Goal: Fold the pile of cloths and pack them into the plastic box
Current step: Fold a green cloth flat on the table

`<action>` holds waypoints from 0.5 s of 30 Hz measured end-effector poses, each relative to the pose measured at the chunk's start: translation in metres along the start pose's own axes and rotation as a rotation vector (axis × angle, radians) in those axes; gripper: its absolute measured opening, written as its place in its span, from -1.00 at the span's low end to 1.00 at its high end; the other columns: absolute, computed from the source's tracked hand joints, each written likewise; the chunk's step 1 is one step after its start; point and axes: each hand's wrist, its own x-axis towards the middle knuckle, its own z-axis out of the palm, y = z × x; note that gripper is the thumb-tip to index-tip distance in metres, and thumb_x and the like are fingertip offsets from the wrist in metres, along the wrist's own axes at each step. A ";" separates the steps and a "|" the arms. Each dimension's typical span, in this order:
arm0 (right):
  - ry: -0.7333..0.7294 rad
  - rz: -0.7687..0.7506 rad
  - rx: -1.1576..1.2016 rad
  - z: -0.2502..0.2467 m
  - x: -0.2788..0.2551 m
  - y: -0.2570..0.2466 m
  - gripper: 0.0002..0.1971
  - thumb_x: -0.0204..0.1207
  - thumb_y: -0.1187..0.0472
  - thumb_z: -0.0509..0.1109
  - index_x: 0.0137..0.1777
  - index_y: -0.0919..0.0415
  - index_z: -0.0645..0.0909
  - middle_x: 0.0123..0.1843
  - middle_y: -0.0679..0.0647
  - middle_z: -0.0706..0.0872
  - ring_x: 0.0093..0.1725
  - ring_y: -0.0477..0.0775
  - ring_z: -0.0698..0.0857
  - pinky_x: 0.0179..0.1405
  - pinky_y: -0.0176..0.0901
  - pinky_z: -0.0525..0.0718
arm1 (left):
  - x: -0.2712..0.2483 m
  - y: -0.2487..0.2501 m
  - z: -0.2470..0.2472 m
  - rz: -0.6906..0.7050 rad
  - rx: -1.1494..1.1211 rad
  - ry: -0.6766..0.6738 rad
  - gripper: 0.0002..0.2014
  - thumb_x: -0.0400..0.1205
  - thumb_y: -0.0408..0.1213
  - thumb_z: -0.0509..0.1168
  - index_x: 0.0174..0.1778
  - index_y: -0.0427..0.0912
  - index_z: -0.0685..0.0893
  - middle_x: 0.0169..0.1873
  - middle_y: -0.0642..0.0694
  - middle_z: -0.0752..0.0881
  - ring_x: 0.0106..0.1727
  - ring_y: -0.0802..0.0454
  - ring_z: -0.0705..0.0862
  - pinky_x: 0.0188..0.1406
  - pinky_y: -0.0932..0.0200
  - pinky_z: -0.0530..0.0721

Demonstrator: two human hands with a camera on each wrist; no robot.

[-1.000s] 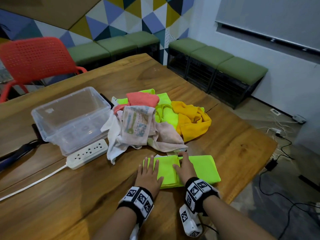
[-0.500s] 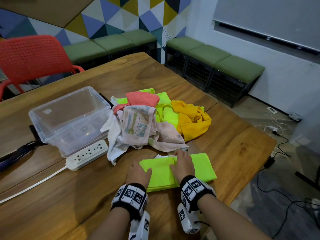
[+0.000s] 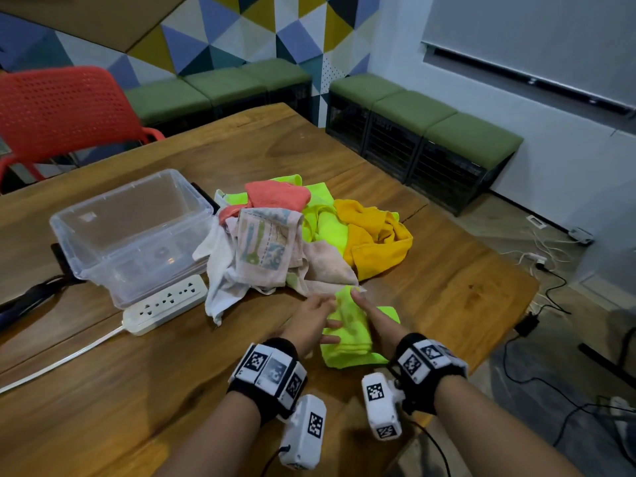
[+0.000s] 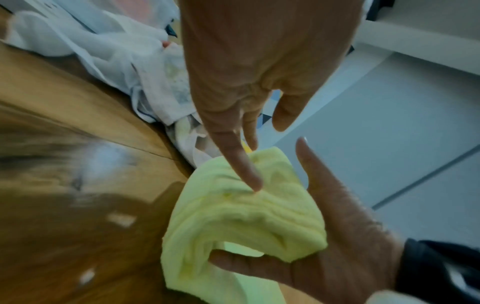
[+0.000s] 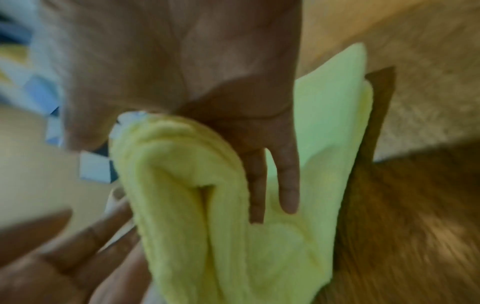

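Note:
A neon yellow-green cloth (image 3: pixel 349 339) lies near the table's front edge, its left half raised and turned over to the right. My left hand (image 3: pixel 315 315) has straight fingers, and its index finger presses on the raised fold (image 4: pixel 246 216). My right hand (image 3: pixel 373 316) stands against the fold's other side with straight fingers (image 5: pixel 285 185). The cloth (image 5: pixel 176 185) drapes over the web between its thumb and index. The clear plastic box (image 3: pixel 144 256) stands empty at the left. An unfolded pile of cloths (image 3: pixel 275 242) lies beside it.
A white power strip (image 3: pixel 165 304) with its cable lies in front of the box. A red chair (image 3: pixel 58 108) stands at the table's far left. The table edge (image 3: pixel 516 287) drops off at the right, with cables on the floor beyond. Green benches line the walls.
The cloth lay flat under both hands. My left hand then took its left edge and swung that half up and over toward the right hand.

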 end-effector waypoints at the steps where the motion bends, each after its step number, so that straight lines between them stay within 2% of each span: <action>1: -0.017 0.010 0.045 -0.009 -0.004 -0.002 -0.55 0.48 -0.16 0.29 0.16 0.16 0.69 0.10 0.21 0.75 0.14 0.24 0.69 0.38 0.22 0.52 | 0.004 -0.003 0.006 0.021 0.022 -0.031 -0.69 0.72 -0.37 0.08 0.39 -0.22 0.46 0.17 -0.14 0.53 -0.01 -0.04 0.61 -0.25 0.18 0.67; 3: 0.056 0.022 -0.048 -0.024 -0.006 -0.003 -0.56 0.43 0.05 0.41 0.22 0.30 0.61 0.05 0.26 0.73 0.05 0.26 0.69 0.24 0.16 0.60 | 0.013 -0.010 0.016 0.102 0.149 -0.075 -0.62 0.68 -0.48 0.11 0.43 -0.22 0.45 0.25 -0.13 0.53 0.14 -0.06 0.59 -0.07 0.15 0.63; 5: 0.207 0.006 -0.142 -0.041 -0.002 -0.002 -0.57 0.50 0.19 0.41 0.31 0.41 0.53 0.05 0.28 0.71 0.01 0.26 0.68 0.12 0.10 0.64 | 0.025 -0.021 0.020 0.159 0.286 -0.019 -0.62 0.63 -0.48 0.19 0.36 -0.15 0.49 0.29 -0.14 0.55 0.16 -0.04 0.59 0.16 0.08 0.62; 7: 0.336 -0.024 -0.222 -0.060 0.002 0.001 -0.54 0.52 0.23 0.41 0.37 0.45 0.49 0.19 0.35 0.67 0.12 0.28 0.65 0.25 0.16 0.60 | 0.037 -0.033 0.017 0.128 0.339 0.109 -0.65 0.56 -0.37 0.32 0.23 -0.03 0.47 0.27 -0.18 0.55 0.15 -0.11 0.62 0.26 -0.08 0.61; 8: 0.381 -0.035 -0.286 -0.066 0.002 0.002 -0.52 0.52 0.23 0.41 0.39 0.44 0.48 0.27 0.36 0.64 0.18 0.29 0.64 0.29 0.17 0.58 | 0.042 -0.037 0.015 0.043 0.364 0.140 -0.62 0.51 -0.25 0.40 0.20 -0.03 0.45 0.26 -0.19 0.56 0.18 -0.16 0.62 0.26 -0.13 0.60; 9: 0.413 -0.041 -0.363 -0.073 0.003 0.004 -0.51 0.52 0.21 0.42 0.40 0.41 0.45 0.31 0.34 0.62 0.23 0.30 0.62 0.28 0.14 0.58 | 0.050 -0.044 0.013 -0.015 0.377 0.157 -0.50 0.44 -0.08 0.47 0.23 -0.08 0.45 0.26 -0.18 0.56 0.21 -0.17 0.62 0.27 -0.13 0.60; 11: 0.452 -0.058 -0.544 -0.084 0.008 0.009 -0.49 0.53 0.16 0.42 0.42 0.34 0.42 0.32 0.27 0.60 0.29 0.29 0.59 0.14 -0.01 0.56 | 0.065 -0.057 0.014 -0.129 0.376 0.085 -0.16 0.27 0.23 0.52 0.35 -0.18 0.46 0.31 -0.20 0.59 0.25 -0.19 0.63 0.26 -0.09 0.62; 12: 0.463 -0.064 -0.633 -0.086 0.009 0.011 -0.49 0.53 0.12 0.41 0.42 0.31 0.41 0.32 0.25 0.60 0.30 0.27 0.58 0.11 -0.05 0.55 | 0.063 -0.054 0.019 -0.159 0.377 0.059 -0.16 0.30 0.22 0.51 0.38 -0.23 0.45 0.30 -0.21 0.61 0.24 -0.20 0.64 0.22 -0.05 0.63; 14: 0.468 -0.058 -0.801 -0.090 0.016 0.017 -0.41 0.46 0.01 0.43 0.43 0.25 0.40 0.36 0.23 0.57 0.32 0.25 0.57 0.24 0.01 0.57 | 0.066 -0.054 0.028 -0.161 0.384 0.037 -0.35 0.42 0.03 0.49 0.31 -0.28 0.52 0.22 -0.22 0.68 0.20 -0.24 0.67 0.08 0.02 0.66; 15: 0.483 -0.052 -0.892 -0.091 0.018 0.017 -0.35 0.41 -0.03 0.44 0.45 0.21 0.38 0.40 0.22 0.53 0.35 0.24 0.55 0.30 0.04 0.56 | 0.068 -0.056 0.032 -0.143 0.389 0.024 -0.40 0.41 -0.02 0.51 0.26 -0.29 0.56 0.18 -0.23 0.70 0.18 -0.25 0.68 0.05 0.03 0.66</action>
